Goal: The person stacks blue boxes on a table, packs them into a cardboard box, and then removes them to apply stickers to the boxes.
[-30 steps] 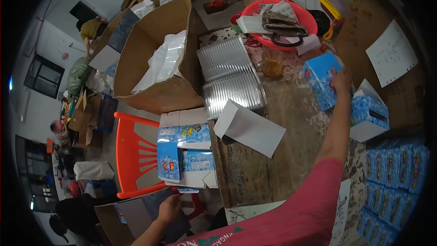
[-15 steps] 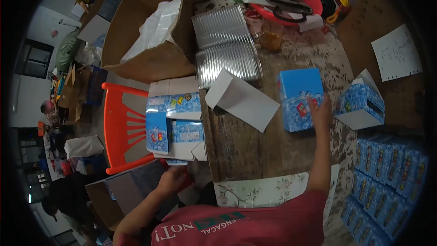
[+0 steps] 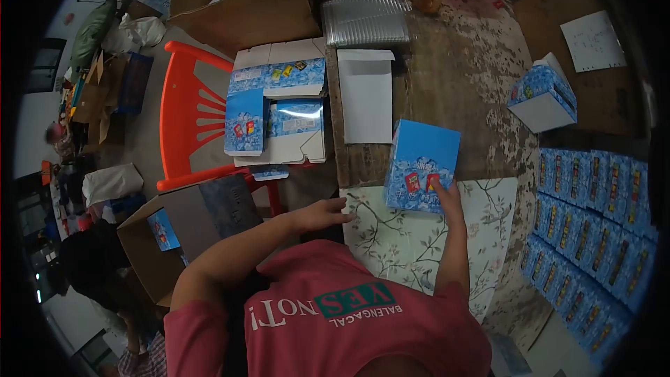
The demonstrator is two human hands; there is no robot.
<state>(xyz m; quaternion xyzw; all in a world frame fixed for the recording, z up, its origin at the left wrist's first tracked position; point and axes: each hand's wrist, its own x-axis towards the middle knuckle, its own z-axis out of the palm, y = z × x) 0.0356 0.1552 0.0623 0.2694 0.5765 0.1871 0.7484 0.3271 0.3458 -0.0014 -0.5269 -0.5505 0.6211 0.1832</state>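
My right hand [image 3: 449, 197] holds a blue printed box [image 3: 423, 166] at its lower right corner, with the thumb over the front. The box lies partly over the flowered mat [image 3: 419, 237] at the table's near side. My left hand [image 3: 324, 214] is empty, its fingers apart, left of the box at the mat's left edge. Beyond the box, a white open-flapped carton piece [image 3: 366, 98] lies on the wooden table [image 3: 447, 77]. Flat printed cartons [image 3: 244, 122] are stacked on the orange chair [image 3: 183, 119].
Clear ribbed plastic trays [image 3: 366, 24] lie at the table's far side beside a large cardboard box [image 3: 251, 21]. Rows of blue boxes [image 3: 586, 237] stand at right, below a single box [image 3: 544, 98]. An open carton [image 3: 188, 227] is at lower left; a person [image 3: 98, 258] is beyond it.
My right hand has brought the blue box nearer, onto the mat. My left hand has moved right, toward the mat. The white carton piece now lies straighter, and the view has shifted.
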